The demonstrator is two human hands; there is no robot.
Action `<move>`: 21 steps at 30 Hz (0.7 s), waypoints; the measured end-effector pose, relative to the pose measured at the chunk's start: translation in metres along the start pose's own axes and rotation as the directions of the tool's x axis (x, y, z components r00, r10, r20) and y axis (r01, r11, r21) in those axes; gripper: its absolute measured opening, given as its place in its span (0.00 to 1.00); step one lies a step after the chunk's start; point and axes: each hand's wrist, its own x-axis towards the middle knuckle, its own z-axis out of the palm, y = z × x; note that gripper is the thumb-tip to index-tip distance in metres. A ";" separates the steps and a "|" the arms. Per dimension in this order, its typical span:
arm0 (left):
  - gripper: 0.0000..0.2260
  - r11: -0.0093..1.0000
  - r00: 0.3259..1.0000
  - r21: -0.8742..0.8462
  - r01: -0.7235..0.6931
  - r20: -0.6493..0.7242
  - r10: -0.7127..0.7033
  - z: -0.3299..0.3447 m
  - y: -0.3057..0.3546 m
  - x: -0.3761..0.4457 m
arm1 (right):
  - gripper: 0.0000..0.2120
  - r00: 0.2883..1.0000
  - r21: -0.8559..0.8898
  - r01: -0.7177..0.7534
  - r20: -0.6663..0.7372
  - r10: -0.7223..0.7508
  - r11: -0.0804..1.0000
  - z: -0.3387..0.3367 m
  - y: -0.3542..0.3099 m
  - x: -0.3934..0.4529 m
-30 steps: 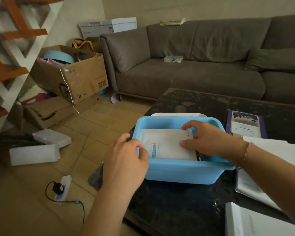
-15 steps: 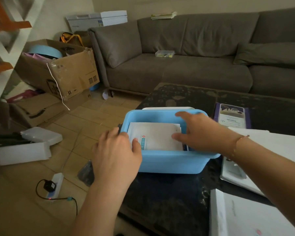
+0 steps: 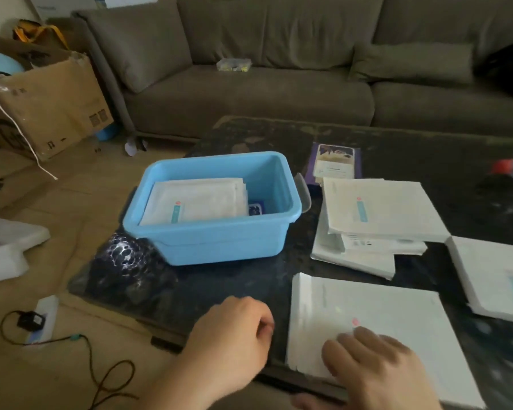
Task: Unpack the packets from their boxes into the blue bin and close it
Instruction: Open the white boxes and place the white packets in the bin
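Observation:
The blue bin [image 3: 219,241] stands open on the dark table [image 3: 225,291], with a stack of white packets [image 3: 199,202] inside and a small blue-purple item [image 3: 256,208] beside them. A large white box [image 3: 367,306] lies at the table's near edge. My right hand [image 3: 376,365] rests on its near part with the fingers lying on top. Left of that box, my left hand [image 3: 234,335] hovers over the table edge, fingers loosely curled, holding nothing. Both hands are blurred.
More white boxes [image 3: 379,208] are piled right of the bin, another white box [image 3: 498,276] lies far right, and a purple packet [image 3: 335,164] lies behind them. A sofa [image 3: 249,93] lines the back. Cardboard boxes [image 3: 48,108] and a power strip with cable [image 3: 42,318] are on the floor at left.
Both hands have left the bin and come back toward me. The right one now lies on the near white box, and the view has swung right and down.

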 end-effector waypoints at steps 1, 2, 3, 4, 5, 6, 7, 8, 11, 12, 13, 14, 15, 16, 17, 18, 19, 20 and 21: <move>0.05 0.998 0.998 -0.055 0.001 0.059 0.003 0.007 0.001 0.005 | 0.27 1.000 -0.019 0.012 0.000 -0.012 1.000 0.004 -0.002 0.000; 0.04 0.993 0.995 -0.114 0.009 0.095 0.002 0.011 0.002 0.009 | 0.26 1.000 -0.020 0.002 -0.004 -0.002 1.000 0.006 -0.004 0.000; 0.04 0.987 0.995 -0.158 0.007 0.100 0.009 0.014 0.003 0.013 | 0.24 1.000 -0.016 -0.024 -0.019 0.024 1.000 0.007 -0.006 0.001; 0.05 0.983 0.996 -0.185 -0.003 0.085 0.019 0.016 0.002 0.015 | 0.22 0.998 -0.011 -0.046 -0.040 0.045 0.999 0.011 -0.008 0.002; 0.05 0.979 0.997 -0.205 -0.016 0.064 0.030 0.016 0.002 0.016 | 0.21 0.996 -0.010 -0.067 -0.062 0.066 0.998 0.013 -0.009 0.002; 0.05 0.975 0.998 -0.222 -0.025 0.050 0.037 0.016 0.001 0.017 | 0.20 0.993 -0.005 -0.085 -0.086 0.085 0.996 0.016 -0.010 0.001; 0.05 0.970 0.998 -0.241 -0.029 0.042 0.040 0.016 0.000 0.017 | 0.19 0.988 0.001 -0.102 -0.120 0.102 0.995 0.017 -0.010 0.001; 0.05 0.966 0.998 -0.257 -0.030 0.043 0.042 0.016 -0.001 0.017 | 0.18 0.982 0.010 -0.119 -0.148 0.119 0.993 0.018 -0.011 0.001; 0.06 0.963 0.997 -0.270 -0.021 0.059 0.038 0.015 -0.003 0.018 | 0.17 0.975 0.015 -0.119 -0.187 0.120 0.993 0.018 -0.012 0.000; 0.06 0.964 0.998 -0.263 -0.020 0.059 0.037 0.016 -0.003 0.018 | 0.17 0.975 0.004 -0.109 -0.197 0.108 0.994 0.018 -0.011 -0.002; 0.05 0.967 0.998 -0.253 -0.019 0.053 0.034 0.016 -0.002 0.019 | 0.18 0.974 -0.002 -0.102 -0.204 0.099 0.995 0.018 -0.010 -0.003; 0.06 0.971 0.998 -0.240 -0.016 0.050 0.029 0.017 -0.001 0.019 | 0.19 0.973 0.005 -0.098 -0.212 0.097 0.995 0.017 -0.009 -0.004; 0.06 0.973 0.999 -0.229 -0.010 0.048 0.022 0.018 0.001 0.020 | 0.20 0.971 0.022 -0.099 -0.218 0.102 0.995 0.017 -0.008 -0.005; 0.07 0.975 0.999 -0.223 -0.006 0.047 0.017 0.020 0.002 0.020 | 0.22 0.969 0.044 -0.099 -0.222 0.106 0.994 0.017 -0.007 -0.005; 0.08 0.975 0.999 -0.221 -0.003 0.049 0.014 0.021 0.003 0.020 | 0.23 0.969 0.064 -0.093 -0.221 0.105 0.994 0.017 -0.006 -0.005; 0.08 0.975 0.999 -0.221 0.000 0.052 0.012 0.022 0.004 0.020 | 0.25 0.971 0.080 -0.086 -0.217 0.102 0.993 0.017 -0.007 -0.005; 0.07 0.975 0.999 -0.221 0.001 0.053 0.011 0.023 0.004 0.020 | 0.26 0.974 0.092 -0.088 -0.201 0.105 0.992 0.018 -0.007 -0.005; 0.07 0.976 0.999 -0.220 0.001 0.053 0.011 0.023 0.005 0.021 | 0.28 0.978 0.097 -0.105 -0.172 0.121 0.990 0.019 -0.008 -0.005; 0.07 0.976 0.998 -0.219 0.000 0.055 0.012 0.022 0.005 0.021 | 0.28 0.981 0.083 -0.124 -0.142 0.134 0.989 0.020 -0.009 -0.005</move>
